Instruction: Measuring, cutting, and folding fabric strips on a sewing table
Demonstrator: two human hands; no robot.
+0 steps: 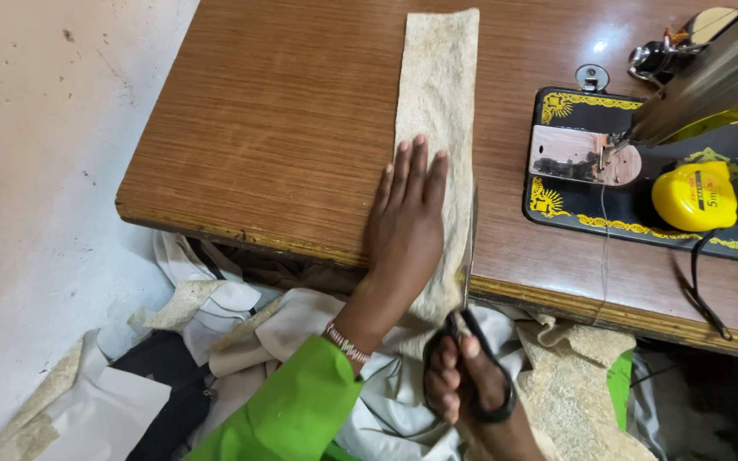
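Wooden sewing table (284, 137) is carrying a beige fabric strip (439, 77) lying lengthwise. Left hand (407, 222) is pressing it flat, fingers spread together; right hand (463, 384) is gripping black-handled scissors (470, 282) along the strip's right edge.

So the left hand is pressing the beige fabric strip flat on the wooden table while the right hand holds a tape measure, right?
Not quite. In the head view the right hand holds black-handled scissors; the yellow tape measure lies on the sewing machine. The left hand does press the fabric strip on the table.

Left hand (405, 224) flattens beige fabric strip (437, 94); right hand (463, 384) holds scissors (469, 282).
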